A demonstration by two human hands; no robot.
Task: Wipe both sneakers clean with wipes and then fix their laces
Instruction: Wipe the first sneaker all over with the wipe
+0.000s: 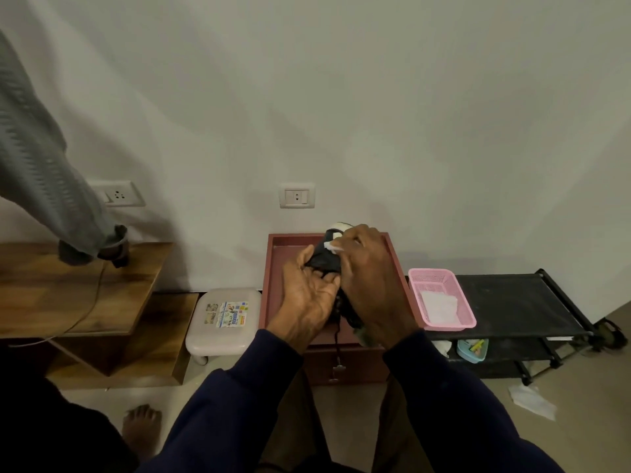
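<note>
The dark sneaker (pixel 324 260) is at the centre of the frame, above the red tray (pixel 269 285), my left hand (pixel 312 295) curled round it and my right hand (pixel 372 278) pinching the wipe (pixel 332 246) on it. Its lace (pixel 338 343) hangs loose below; I fear it may snag on the tray.

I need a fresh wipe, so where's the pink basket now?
Head view, right of centre: the pink basket sits at the left end of the black rack, right of the reddish tray.
</note>
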